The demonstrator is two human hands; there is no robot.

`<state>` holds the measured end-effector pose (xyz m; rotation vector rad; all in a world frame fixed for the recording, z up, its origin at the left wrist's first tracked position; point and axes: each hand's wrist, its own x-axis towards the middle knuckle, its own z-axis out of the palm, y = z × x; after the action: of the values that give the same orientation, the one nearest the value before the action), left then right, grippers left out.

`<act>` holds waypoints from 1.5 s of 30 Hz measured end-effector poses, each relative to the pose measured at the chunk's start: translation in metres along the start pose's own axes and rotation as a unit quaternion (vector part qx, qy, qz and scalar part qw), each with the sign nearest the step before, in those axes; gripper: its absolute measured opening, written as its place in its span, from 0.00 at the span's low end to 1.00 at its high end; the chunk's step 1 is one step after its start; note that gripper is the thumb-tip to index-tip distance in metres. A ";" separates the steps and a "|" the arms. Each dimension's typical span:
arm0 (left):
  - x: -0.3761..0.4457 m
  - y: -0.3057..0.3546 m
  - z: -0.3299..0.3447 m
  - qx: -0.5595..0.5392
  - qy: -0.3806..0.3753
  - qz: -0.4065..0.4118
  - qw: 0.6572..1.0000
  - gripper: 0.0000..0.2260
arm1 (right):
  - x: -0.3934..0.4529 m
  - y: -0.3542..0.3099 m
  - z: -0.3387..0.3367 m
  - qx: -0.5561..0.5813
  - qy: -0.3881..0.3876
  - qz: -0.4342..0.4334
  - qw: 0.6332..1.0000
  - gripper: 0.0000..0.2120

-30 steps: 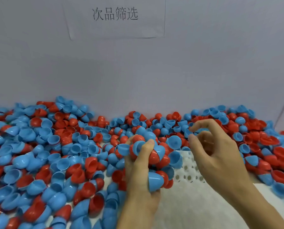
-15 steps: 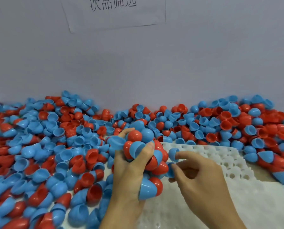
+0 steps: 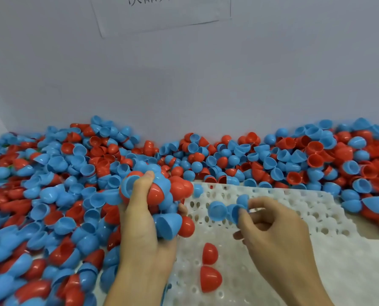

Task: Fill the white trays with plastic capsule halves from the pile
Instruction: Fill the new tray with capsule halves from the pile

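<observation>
Bright even light, soft shadows, motion blur at left, wide-angle bowing

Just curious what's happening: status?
Left hand grips mixed capsule halves. Right hand pinches blue halves over white tray. Two red halves on tray. Nothing blocking.

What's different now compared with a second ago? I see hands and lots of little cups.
The right hand came back from the pile to over the white tray and now pinches blue halves in its fingers. Two red halves now lie on the tray where none showed before. The left hand still grips its bunch of halves.
</observation>
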<state>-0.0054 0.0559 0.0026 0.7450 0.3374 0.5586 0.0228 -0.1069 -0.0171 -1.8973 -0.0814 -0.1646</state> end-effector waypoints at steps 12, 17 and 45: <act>0.003 0.022 -0.006 0.236 0.090 0.189 0.949 0.15 | 0.004 -0.002 -0.021 -0.005 0.004 0.049 0.999 0.09; 0.002 0.024 -0.011 0.373 0.107 0.210 0.897 0.49 | 0.005 -0.001 -0.023 0.000 -0.013 0.052 0.999 0.08; -0.011 0.019 0.003 0.569 -0.085 0.238 0.783 0.04 | 0.011 0.006 -0.024 -0.055 -0.002 0.037 0.998 0.08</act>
<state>-0.0199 0.0593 0.0192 2.0948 0.2980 0.7385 0.0323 -0.1320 -0.0129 -2.0074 -0.0057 -0.1176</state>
